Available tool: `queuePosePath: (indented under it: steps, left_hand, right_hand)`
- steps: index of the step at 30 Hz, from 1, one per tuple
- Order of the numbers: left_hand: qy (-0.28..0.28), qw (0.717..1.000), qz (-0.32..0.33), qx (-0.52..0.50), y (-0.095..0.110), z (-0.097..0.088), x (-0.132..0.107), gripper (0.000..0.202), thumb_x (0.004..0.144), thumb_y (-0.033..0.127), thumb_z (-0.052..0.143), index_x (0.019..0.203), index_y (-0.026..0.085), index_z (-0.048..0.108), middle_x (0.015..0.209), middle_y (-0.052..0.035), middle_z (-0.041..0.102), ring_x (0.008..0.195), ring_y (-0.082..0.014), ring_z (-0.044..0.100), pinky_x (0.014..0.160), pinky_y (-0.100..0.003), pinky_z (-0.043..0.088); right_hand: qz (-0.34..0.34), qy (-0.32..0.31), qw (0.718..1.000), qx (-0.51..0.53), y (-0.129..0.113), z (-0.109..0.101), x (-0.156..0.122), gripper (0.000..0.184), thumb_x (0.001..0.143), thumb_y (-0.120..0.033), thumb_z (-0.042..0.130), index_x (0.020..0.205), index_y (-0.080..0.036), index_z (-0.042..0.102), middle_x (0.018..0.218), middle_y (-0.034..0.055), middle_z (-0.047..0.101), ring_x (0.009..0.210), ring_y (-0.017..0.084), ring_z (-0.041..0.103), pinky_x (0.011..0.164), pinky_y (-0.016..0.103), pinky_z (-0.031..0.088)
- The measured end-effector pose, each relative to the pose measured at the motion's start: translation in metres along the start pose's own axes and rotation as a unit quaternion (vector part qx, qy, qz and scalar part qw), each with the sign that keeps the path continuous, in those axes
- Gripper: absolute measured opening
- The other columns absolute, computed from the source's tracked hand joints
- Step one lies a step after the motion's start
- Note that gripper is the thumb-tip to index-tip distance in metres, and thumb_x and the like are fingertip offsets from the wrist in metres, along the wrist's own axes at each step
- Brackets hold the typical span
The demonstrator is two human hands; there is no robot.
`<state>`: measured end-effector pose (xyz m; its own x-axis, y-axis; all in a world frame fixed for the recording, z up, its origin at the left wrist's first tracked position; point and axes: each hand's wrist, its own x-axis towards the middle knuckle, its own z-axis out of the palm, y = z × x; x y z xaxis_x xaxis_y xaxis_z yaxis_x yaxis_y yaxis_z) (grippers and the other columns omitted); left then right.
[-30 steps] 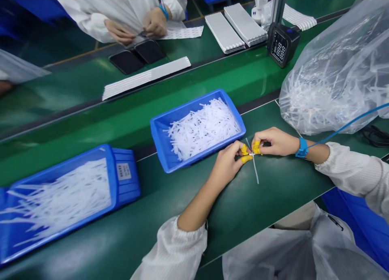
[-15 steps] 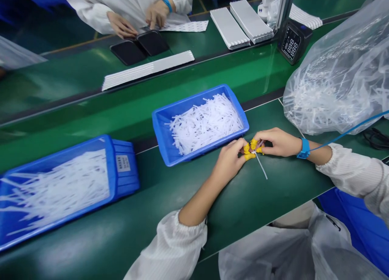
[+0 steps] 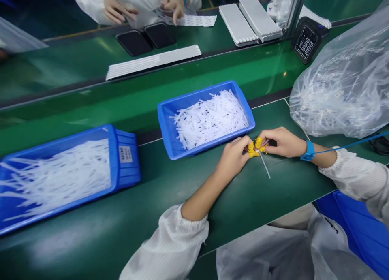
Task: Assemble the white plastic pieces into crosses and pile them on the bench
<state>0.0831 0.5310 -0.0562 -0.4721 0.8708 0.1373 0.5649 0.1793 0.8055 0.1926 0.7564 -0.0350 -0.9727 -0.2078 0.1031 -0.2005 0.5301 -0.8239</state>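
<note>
My left hand and my right hand meet above the green table, both with yellow covers on the fingertips. Between their pinched fingers is a thin white strip, its free end pointing down toward me. Fingers hide the strip's upper end, where a small white bit shows. Just beyond my left hand stands a blue bin holding many short white strips. A blue band with a cord circles my right wrist.
At left, another blue bin holds longer white strips. A clear bag of white pieces lies at right, near a digital clock. Across a green divider, a co-worker's hands work by black trays and white stacks.
My view has shifted slightly. Both my hands stay together on the strip, with small finger movements. The co-worker's hands have lifted a little and moved apart from the black trays.
</note>
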Motion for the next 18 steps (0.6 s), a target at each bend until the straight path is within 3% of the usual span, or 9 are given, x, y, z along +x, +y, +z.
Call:
queuePosePath:
  steps: [11,18]
  left_hand:
    - [0.017,1.0,0.004,0.003,0.0,0.002,0.001,0.026,0.091,0.009,0.076,0.085,0.023,0.055,0.087,0.0026,0.068,0.081,-0.017,0.063,0.075,-0.027,0.045]
    - [0.012,1.0,0.002,0.004,0.0,0.002,0.002,0.025,0.09,0.006,0.073,0.085,0.023,0.055,0.084,0.0032,0.066,0.078,-0.0165,0.061,0.072,-0.027,0.044]
  right_hand:
    - [0.019,-0.001,1.0,-0.019,-0.006,0.0,0.001,0.014,0.092,-0.017,0.073,0.105,-0.022,0.072,0.092,0.001,0.084,0.08,0.015,0.078,0.073,0.023,0.053]
    - [0.02,-0.017,0.996,-0.088,-0.017,0.001,0.001,0.014,0.096,-0.014,0.069,0.107,-0.023,0.071,0.098,0.0022,0.085,0.089,0.018,0.08,0.078,0.025,0.053]
